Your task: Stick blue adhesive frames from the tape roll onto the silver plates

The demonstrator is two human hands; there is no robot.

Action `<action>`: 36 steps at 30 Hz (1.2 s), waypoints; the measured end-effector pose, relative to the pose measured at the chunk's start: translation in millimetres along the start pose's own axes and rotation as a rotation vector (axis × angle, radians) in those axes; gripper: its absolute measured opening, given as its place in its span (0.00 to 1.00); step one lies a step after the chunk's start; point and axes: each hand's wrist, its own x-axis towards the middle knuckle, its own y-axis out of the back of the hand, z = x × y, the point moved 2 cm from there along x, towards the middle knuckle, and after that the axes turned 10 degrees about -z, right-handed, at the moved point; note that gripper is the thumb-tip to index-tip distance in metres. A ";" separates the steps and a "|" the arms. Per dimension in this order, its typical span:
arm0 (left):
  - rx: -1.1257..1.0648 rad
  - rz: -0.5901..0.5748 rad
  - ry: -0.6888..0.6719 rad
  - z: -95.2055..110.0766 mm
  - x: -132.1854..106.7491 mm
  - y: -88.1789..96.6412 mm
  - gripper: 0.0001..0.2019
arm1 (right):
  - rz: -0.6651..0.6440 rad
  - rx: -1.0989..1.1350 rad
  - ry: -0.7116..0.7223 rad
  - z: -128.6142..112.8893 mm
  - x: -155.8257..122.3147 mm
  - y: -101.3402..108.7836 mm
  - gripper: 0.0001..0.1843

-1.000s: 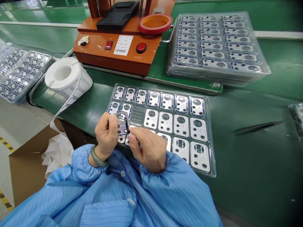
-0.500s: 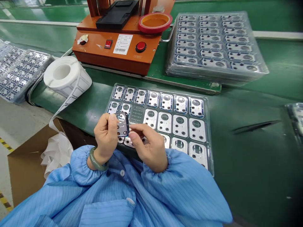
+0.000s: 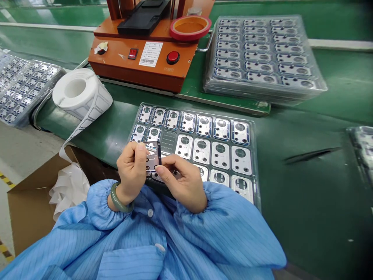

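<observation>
My left hand (image 3: 131, 165) pinches a small flat panel (image 3: 152, 157) by its left side. This panel is silvery with a dark edge and round holes, and it is tilted up above the tray. At its lower right corner, the thumb and forefinger of my right hand (image 3: 185, 179) close on the edge. Beneath both hands lies a clear plastic tray (image 3: 257, 171) filled with rows of similar silvery plates, some with blue rims. One vacant pocket (image 3: 168, 142) shows in the middle row. My hands hide part of the front row.
Behind the tray stands an orange machine (image 3: 136, 72) with a red tape roll (image 3: 190, 38) on it. Stacked trays (image 3: 262, 87) sit back right, more trays (image 3: 27, 87) far left. A label roll (image 3: 74, 91) trails into a cardboard box (image 3: 27, 210). Black tweezers (image 3: 311, 155) lie right.
My right thumb and forefinger have closed in on the panel's lower right corner. The panel has moved slightly right and down and turned a little. My left hand keeps its pinch.
</observation>
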 end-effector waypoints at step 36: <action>-0.069 -0.301 -0.107 7.5 -10.4 -10.2 0.14 | 0.182 0.179 -0.114 2.6 -5.8 4.4 0.16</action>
